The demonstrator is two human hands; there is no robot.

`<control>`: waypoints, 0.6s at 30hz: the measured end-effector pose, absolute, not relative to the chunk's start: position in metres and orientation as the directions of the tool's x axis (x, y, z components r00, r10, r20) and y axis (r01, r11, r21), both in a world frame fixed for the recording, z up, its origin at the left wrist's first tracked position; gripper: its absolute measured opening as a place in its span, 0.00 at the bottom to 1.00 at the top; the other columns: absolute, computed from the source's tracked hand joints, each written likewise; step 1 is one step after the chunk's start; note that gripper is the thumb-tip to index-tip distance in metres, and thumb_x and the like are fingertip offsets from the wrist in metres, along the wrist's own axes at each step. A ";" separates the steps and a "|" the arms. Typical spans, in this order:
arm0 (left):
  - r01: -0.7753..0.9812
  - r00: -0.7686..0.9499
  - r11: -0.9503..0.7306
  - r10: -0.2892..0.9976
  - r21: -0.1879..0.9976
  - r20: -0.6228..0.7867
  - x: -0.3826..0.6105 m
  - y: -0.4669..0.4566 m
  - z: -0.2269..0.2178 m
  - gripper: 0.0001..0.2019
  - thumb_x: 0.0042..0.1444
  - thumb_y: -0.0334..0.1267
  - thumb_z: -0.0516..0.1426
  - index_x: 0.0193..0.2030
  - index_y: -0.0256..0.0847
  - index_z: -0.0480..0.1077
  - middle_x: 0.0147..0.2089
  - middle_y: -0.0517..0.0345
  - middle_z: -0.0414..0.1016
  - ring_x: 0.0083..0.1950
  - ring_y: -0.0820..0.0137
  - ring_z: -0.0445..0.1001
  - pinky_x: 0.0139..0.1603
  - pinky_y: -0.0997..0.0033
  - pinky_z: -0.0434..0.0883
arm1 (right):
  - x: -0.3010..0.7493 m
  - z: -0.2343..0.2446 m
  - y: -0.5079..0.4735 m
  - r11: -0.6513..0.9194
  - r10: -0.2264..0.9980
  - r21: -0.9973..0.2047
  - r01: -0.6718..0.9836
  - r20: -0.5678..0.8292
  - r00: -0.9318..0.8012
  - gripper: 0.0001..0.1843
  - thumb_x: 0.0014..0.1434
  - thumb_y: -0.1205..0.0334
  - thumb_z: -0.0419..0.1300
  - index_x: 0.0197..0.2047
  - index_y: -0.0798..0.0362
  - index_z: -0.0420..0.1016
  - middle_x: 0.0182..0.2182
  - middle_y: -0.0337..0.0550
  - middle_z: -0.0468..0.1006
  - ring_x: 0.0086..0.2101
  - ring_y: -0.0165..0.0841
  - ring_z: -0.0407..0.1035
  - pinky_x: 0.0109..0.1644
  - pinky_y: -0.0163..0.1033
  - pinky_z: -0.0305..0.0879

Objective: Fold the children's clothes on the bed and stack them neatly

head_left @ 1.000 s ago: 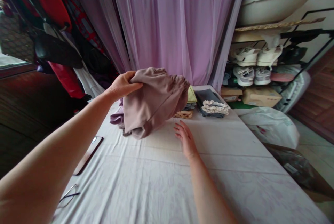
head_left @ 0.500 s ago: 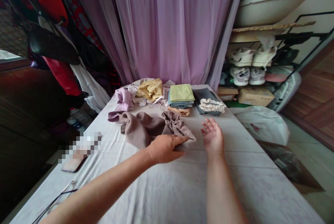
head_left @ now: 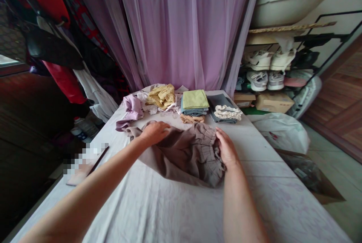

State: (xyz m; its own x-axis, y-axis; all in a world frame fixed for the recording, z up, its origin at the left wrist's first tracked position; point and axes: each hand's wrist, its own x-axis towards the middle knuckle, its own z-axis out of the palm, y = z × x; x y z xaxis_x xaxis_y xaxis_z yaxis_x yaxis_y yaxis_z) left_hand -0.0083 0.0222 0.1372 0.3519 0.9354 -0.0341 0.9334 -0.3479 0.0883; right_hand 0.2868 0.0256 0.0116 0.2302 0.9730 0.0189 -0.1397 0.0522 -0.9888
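Sheeted bench (head_left: 158, 213) carries a taupe garment (head_left: 183, 160), pressed by left hand (head_left: 155, 133) and right hand (head_left: 225, 148). Fingers (head_left: 164, 128) lie together, unclamped.

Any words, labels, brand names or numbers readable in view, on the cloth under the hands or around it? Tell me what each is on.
Nothing can be read. The taupe garment under the left hand and right hand shows no legible label. Marks on the white plastic bag and cardboard box are too small to read. A pixelated patch hides whatever it covers.
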 end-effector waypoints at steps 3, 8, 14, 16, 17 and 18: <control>0.963 0.239 -0.244 0.970 -0.112 -0.052 -0.035 0.052 0.131 0.23 0.60 0.35 0.53 0.63 0.43 0.67 0.67 0.50 0.67 0.66 0.61 0.66 0.66 0.63 0.61 | 0.291 0.019 0.019 0.000 0.988 -0.994 -0.108 -0.017 0.150 0.32 0.49 0.43 0.65 0.55 0.46 0.73 0.53 0.43 0.79 0.55 0.41 0.71 0.61 0.48 0.66; 0.962 0.201 -0.230 0.961 -0.147 -0.190 -0.054 0.068 0.106 0.30 0.55 0.48 0.59 0.65 0.45 0.65 0.66 0.47 0.68 0.68 0.55 0.62 0.69 0.53 0.52 | 0.290 0.026 0.014 0.051 0.999 -0.997 0.061 0.052 0.012 0.34 0.49 0.49 0.66 0.59 0.46 0.69 0.56 0.45 0.76 0.56 0.43 0.69 0.63 0.52 0.63; 0.976 0.122 -0.159 0.964 -0.145 -0.237 -0.055 0.067 0.104 0.19 0.54 0.52 0.59 0.45 0.41 0.78 0.46 0.45 0.81 0.52 0.51 0.75 0.55 0.54 0.64 | 0.288 0.021 0.018 0.026 0.998 -0.997 0.071 0.030 0.053 0.25 0.44 0.61 0.62 0.49 0.46 0.73 0.45 0.43 0.82 0.50 0.43 0.74 0.58 0.49 0.68; 0.982 0.100 -0.131 0.972 -0.136 -0.211 -0.057 0.066 0.114 0.17 0.55 0.50 0.58 0.44 0.42 0.78 0.44 0.47 0.81 0.49 0.53 0.76 0.52 0.56 0.66 | 0.289 0.024 0.017 0.018 0.997 -0.999 0.031 0.020 0.080 0.25 0.43 0.61 0.61 0.48 0.46 0.73 0.42 0.42 0.82 0.47 0.42 0.75 0.57 0.48 0.69; 0.984 0.090 -0.116 0.979 -0.132 -0.186 -0.058 0.066 0.120 0.17 0.56 0.49 0.57 0.45 0.42 0.77 0.45 0.49 0.81 0.49 0.54 0.76 0.52 0.57 0.66 | 0.289 0.027 0.016 0.016 0.995 -1.000 0.009 0.017 0.101 0.26 0.43 0.61 0.61 0.48 0.46 0.73 0.41 0.41 0.82 0.46 0.42 0.75 0.56 0.48 0.69; 0.986 0.076 -0.097 0.985 -0.133 -0.153 -0.060 0.067 0.127 0.17 0.57 0.49 0.55 0.47 0.43 0.76 0.46 0.49 0.80 0.50 0.54 0.76 0.52 0.57 0.66 | 0.290 0.029 0.015 0.021 0.992 -1.000 -0.016 0.018 0.126 0.27 0.42 0.61 0.61 0.49 0.47 0.73 0.41 0.40 0.82 0.45 0.41 0.76 0.55 0.47 0.69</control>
